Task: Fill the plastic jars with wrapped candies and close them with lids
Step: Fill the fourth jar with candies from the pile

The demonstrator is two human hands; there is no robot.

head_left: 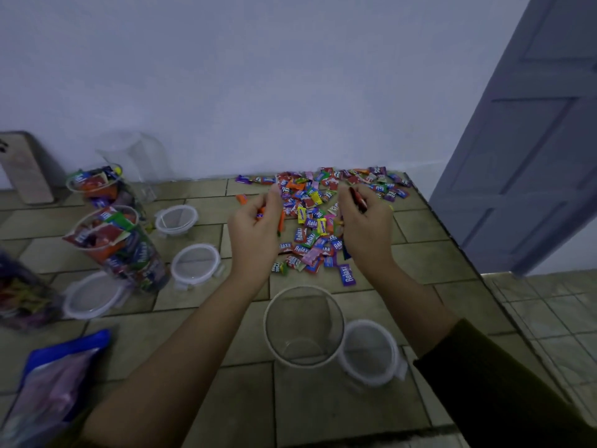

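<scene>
**A:** Head view first. What has the left grip (255, 227) got?

**B:** Its fingers are curled round a few orange candies, above the candy pile (310, 242) at the far side of the tiled bench (323, 399).

**A:** And the right grip (365, 227)?

**B:** It pinches a red candy over the same pile.

**A:** The jar?

**B:** The empty jar (303, 328) stands upright between the forearms, with a lid (370, 352) just beside it. Two filled jars (119, 247) stand on the left.
</scene>
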